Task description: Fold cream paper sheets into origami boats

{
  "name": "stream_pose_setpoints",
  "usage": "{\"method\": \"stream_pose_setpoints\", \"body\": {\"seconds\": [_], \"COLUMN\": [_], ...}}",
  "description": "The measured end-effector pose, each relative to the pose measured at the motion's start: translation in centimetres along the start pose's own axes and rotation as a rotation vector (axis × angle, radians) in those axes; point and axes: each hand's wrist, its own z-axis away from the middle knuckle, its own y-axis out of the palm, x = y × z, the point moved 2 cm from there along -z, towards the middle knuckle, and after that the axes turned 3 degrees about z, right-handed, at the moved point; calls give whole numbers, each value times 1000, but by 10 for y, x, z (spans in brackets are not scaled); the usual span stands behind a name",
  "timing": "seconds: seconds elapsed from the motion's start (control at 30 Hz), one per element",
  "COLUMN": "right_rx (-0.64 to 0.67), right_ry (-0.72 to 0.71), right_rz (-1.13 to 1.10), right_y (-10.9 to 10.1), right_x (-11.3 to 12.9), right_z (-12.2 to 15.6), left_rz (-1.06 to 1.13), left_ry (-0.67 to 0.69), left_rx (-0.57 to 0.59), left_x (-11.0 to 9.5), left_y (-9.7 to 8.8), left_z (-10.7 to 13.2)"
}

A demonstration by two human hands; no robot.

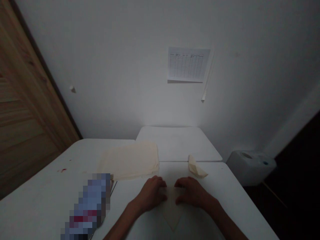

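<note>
Cream paper sheet (172,210) lies at the near edge of the white tabletop (225,190), its point toward the person. Left hand (150,195) and right hand (192,193) rest on it, fingers curled and slightly spread, no pinch. Larger cream sheet (128,160) lies beyond left hand, folded cream piece (197,168) beyond right

The folded sheet (172,208) and flat sheet (128,160) are pale cream on a white desk (42,180) with a red smear (62,170). The door (30,100) shows brown grain; the wall chart (188,65), a grey grid.
</note>
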Motion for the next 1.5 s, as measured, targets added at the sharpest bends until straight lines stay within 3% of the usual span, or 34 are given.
{"method": "stream_pose_setpoints", "body": {"seconds": [0.3,0.67,1.23,1.5], "right_rx": [6,-83,-226,-314], "right_ry": [-54,-111,-259,-415], "right_rz": [59,120,293,495], "right_y": [1,12,30,36], "right_x": [1,5,-11,-20], "right_z": [3,6,22,34], "left_rz": [-69,-133,-302,-357], "left_ry": [-13,40,262,373], "left_rx": [43,97,-34,-65], "left_x": [-4,-14,-6,1], "left_y": [-1,4,26,31], "left_z": [-2,-12,7,24]}}
